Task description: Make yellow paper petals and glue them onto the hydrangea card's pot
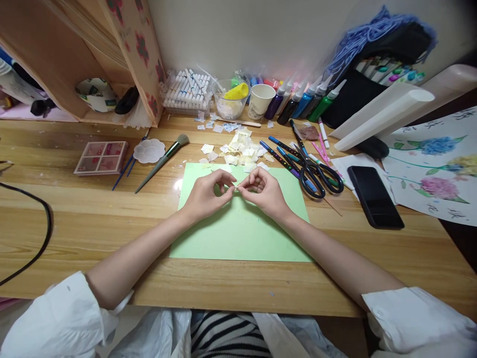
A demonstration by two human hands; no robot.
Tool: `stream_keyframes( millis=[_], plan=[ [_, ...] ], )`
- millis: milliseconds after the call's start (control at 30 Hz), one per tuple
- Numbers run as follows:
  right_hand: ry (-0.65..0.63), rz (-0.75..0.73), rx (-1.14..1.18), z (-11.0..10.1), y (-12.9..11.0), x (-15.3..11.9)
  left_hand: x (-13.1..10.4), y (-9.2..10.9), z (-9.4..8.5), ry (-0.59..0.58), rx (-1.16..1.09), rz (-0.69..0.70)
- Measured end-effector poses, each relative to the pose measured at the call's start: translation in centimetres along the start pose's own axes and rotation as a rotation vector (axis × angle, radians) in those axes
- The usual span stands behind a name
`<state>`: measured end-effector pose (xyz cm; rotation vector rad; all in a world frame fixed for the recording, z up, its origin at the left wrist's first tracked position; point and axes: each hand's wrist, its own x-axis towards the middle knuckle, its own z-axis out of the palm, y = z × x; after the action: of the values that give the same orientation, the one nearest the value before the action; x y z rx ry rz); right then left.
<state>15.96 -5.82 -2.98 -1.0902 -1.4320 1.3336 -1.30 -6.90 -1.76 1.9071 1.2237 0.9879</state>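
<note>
My left hand (212, 191) and my right hand (263, 191) meet fingertip to fingertip above the upper part of a light green sheet of paper (238, 236). Thumb and forefinger of each are pinched together on a small pale scrap (236, 188). It looks like paper, though the fingers cover most of it. Just beyond my hands lies a loose pile of cream-coloured paper pieces (244, 144), some touching the sheet's far edge. No drawing shows on the visible part of the green sheet.
Black-handled scissors (315, 174) lie over several pens at the right, near a phone (374, 196). A brush (164, 161) and a white palette (149, 150) are at the left. A paper cup (261, 102), paint bottles (292, 107) and a marker box (187, 92) line the wall.
</note>
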Motion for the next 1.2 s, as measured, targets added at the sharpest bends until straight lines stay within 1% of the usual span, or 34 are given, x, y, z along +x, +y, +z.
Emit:
stream_keyframes(
  millis=[200, 333, 467, 633, 833, 1000, 1200],
  plan=[
    [-0.003, -0.025, -0.026, 0.04, -0.05, -0.05, 0.03, 0.06, -0.11, 0.015, 0.075, 0.045],
    [-0.016, -0.043, -0.065, 0.03, 0.10, -0.14, 0.01, 0.10, -0.24, -0.002, 0.172, 0.089],
    [-0.016, -0.066, -0.082, 0.01, 0.35, -0.16, 0.01, 0.05, -0.25, -0.017, 0.216, 0.109],
    [-0.022, -0.077, -0.055, 0.10, 0.00, -0.18, 0.04, -0.07, -0.11, 0.014, 0.131, 0.081],
    [-0.023, -0.083, -0.060, 0.11, -0.12, -0.21, 0.05, -0.25, -0.07, 0.011, 0.041, 0.053],
    [-0.041, -0.093, -0.053, 0.06, 0.01, -0.08, 0.07, -0.15, -0.14, -0.015, 0.070, 0.039],
    [-0.101, -0.084, -0.006, -0.05, -0.18, -0.04, 0.16, -0.02, -0.23, -0.048, 0.142, 0.045]
  ],
)
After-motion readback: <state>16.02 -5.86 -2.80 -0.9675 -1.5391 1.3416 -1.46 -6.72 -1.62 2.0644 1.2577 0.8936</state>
